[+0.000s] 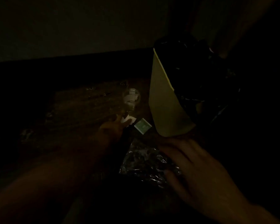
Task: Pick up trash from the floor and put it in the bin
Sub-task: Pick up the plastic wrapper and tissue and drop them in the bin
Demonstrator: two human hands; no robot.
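Head view, very dim. Yellow bin with black liner, standing on wooden floor. Left hand: fingers pinched on white paper scrap. Right hand: fingers spread, resting on crumpled foil wrapper. Green packet just beside bin base. Clear plastic cup lying left of bin.

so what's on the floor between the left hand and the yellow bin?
Head view: a small green-and-white packet lies between the left hand and the yellow bin; the hand pinches a white scrap.
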